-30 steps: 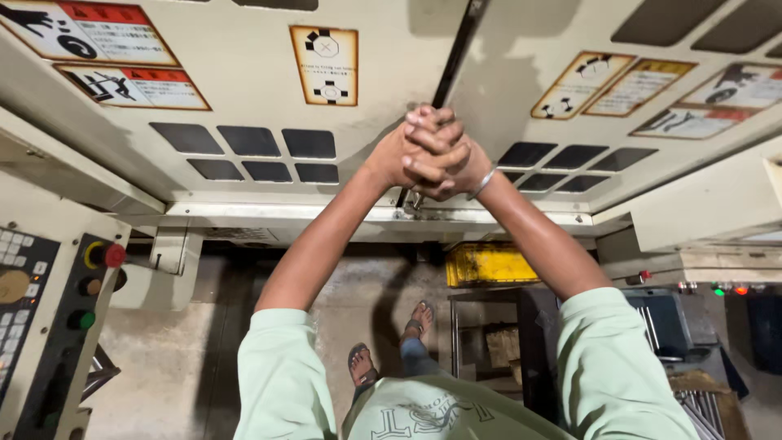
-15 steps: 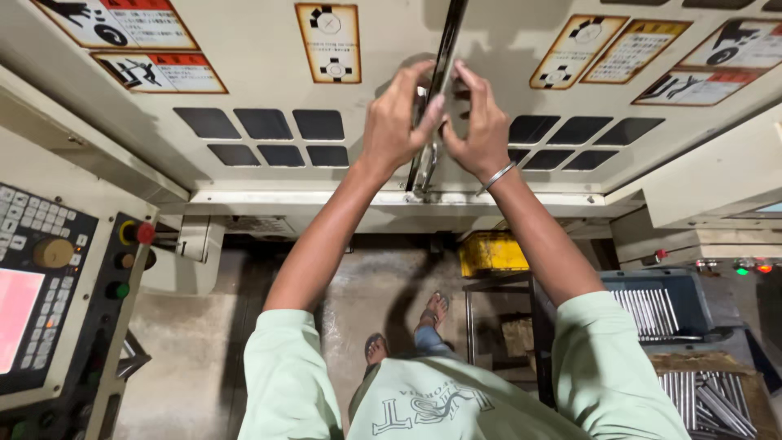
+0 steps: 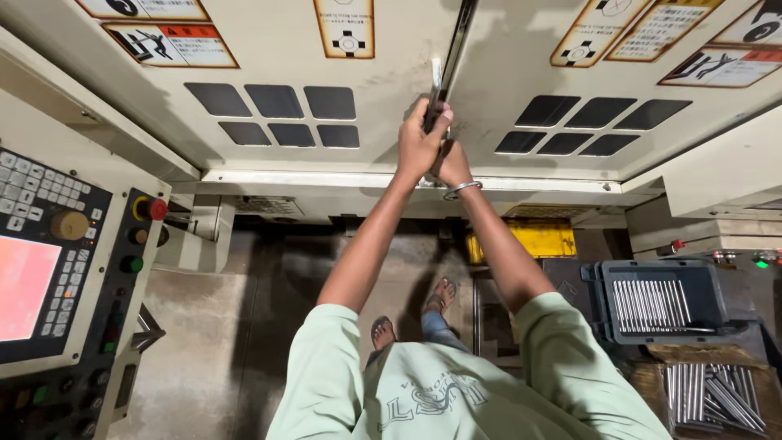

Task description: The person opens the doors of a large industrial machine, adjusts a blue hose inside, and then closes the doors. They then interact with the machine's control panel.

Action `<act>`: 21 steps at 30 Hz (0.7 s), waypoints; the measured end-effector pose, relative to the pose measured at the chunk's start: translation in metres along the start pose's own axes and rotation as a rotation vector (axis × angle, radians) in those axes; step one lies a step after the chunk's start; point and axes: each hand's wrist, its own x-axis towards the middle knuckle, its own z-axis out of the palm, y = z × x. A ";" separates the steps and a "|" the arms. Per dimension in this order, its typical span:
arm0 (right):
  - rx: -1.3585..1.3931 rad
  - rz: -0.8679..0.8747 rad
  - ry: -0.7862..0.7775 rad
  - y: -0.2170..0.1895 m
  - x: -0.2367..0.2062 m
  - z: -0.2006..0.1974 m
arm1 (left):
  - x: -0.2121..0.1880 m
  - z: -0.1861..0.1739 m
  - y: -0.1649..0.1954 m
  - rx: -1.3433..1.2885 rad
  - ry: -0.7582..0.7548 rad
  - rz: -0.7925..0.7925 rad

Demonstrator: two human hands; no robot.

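Observation:
Two cream sliding machine doors (image 3: pixel 269 49) meet at a dark vertical seam (image 3: pixel 458 41). A slim metal door handle (image 3: pixel 436 81) runs beside the seam. My left hand (image 3: pixel 419 140) is closed around this handle, thumb up. My right hand (image 3: pixel 453 165), with a metal bangle (image 3: pixel 461 189) on the wrist, sits just below and partly behind the left, fingers curled at the lower end of the same handle. Both arms reach forward from pale green sleeves.
A control panel (image 3: pixel 57 269) with keys, a knob, a red button and a lit screen stands at the left. A dark crate of metal rods (image 3: pixel 660 301) and more loose rods (image 3: pixel 717 395) lie at the right. A yellow box (image 3: pixel 529 238) sits under the doors. My sandalled feet (image 3: pixel 407 322) stand on concrete.
Half a second ago my hands were spread either side of the seam. Now they are stacked together on the handle, and the view has tilted down and left, showing more of the control panel.

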 end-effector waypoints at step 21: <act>0.287 0.024 0.288 0.070 0.026 0.079 | 0.031 0.035 -0.068 0.319 0.400 0.578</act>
